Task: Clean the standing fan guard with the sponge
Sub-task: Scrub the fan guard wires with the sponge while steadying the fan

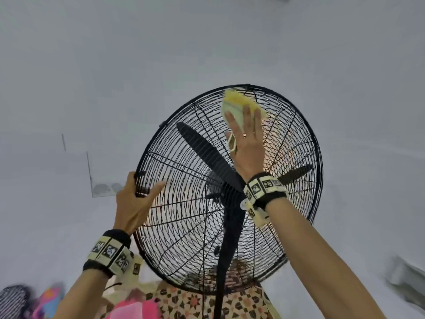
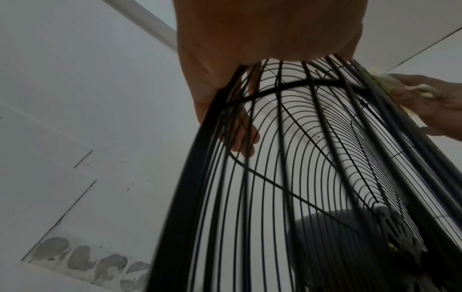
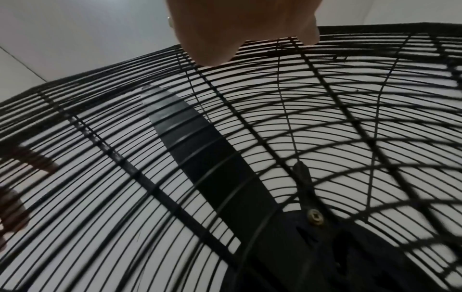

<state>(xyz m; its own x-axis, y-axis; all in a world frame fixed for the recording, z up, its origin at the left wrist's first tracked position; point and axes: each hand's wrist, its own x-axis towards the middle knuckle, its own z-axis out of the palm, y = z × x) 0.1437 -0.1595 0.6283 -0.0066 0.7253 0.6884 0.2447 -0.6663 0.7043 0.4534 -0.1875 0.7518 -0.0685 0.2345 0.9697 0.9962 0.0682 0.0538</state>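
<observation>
The standing fan's black wire guard fills the middle of the head view, seen from behind, with a black blade inside. My left hand grips the guard's left rim, fingers curled through the wires and thumb lying along them. My right hand presses a yellow sponge flat against the guard near its top, fingers straight over it. The left wrist view shows my left fingers behind the guard and the right hand at the far edge. In the right wrist view the palm lies on the wires.
The fan's black pole and motor housing stand between my arms. Patterned and pink cloth lies below the guard. A white wall is behind, with a small panel at the left and a pale object at the lower right.
</observation>
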